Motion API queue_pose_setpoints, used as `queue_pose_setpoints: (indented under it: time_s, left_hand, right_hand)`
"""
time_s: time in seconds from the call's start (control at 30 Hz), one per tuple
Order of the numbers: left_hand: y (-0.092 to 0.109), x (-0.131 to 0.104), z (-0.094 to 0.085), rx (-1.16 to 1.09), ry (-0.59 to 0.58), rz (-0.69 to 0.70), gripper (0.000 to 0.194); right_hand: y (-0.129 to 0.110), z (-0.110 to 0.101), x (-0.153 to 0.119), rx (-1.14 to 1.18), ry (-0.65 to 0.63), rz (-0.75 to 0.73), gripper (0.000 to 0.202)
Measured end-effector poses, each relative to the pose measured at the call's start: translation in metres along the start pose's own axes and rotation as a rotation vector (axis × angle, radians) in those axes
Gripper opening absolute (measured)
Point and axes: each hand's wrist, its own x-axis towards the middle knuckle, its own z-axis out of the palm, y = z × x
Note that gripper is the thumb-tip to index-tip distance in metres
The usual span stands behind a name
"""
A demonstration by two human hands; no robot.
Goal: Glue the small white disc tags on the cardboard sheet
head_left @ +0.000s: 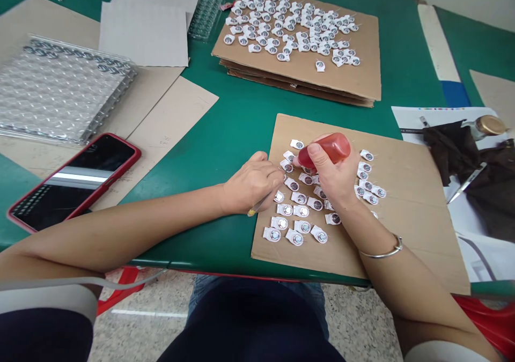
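Observation:
My right hand is wrapped round a small red squeeze bottle, tilted with its lower end toward my left hand. My left hand is closed at the cardboard's left edge, with a thin stick-like tool whose yellowish end pokes out below the palm. The tool's other end is hidden. Beneath both hands lies a brown cardboard sheet bearing several small white tabs with round silvery discs, such as one white tab near the front. My right hand covers some of them.
Behind stands a stack of cardboard sheets topped with many similar tabs. At left lie a red-cased phone, a clear plastic tray and grey card. On the right are dark cloth, tweezers and a gold-lidded jar.

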Motion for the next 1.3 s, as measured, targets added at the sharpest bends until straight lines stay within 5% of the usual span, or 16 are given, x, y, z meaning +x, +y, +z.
queue_pose_setpoints:
  time_s: [1.3]
  left_hand:
    - [-0.0023, -0.0012, 0.0005, -0.073, 0.003, -0.010, 0.011]
  right_hand:
    - [0.0015, -0.0047, 0.0003, -0.045, 0.002, -0.059, 0.049]
